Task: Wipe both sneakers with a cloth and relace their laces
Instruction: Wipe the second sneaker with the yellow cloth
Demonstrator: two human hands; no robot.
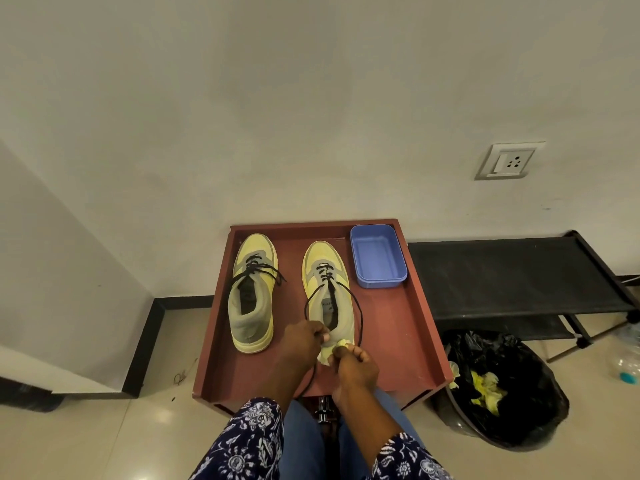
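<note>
My left hand [304, 336] and right hand [349, 358] pinch the cloth [329, 351] together at the right sneaker [329, 292]'s heel, toe pointing away.

You have a tray-like desk [408, 327] before you, against the wall. On it two sneakers stand side by side, toes to the wall: the left sneaker [252, 292] and the right sneaker [329, 289]. A tub [377, 256] sits right of the right sneaker, in the far right corner. Your left hand [303, 341] and right hand [356, 365] are at the heel of the right sneaker, with a cloth [327, 351] between them. A rack [512, 271] stands right of the desk, and a bin [498, 386] is on the floor in front of it.
</note>
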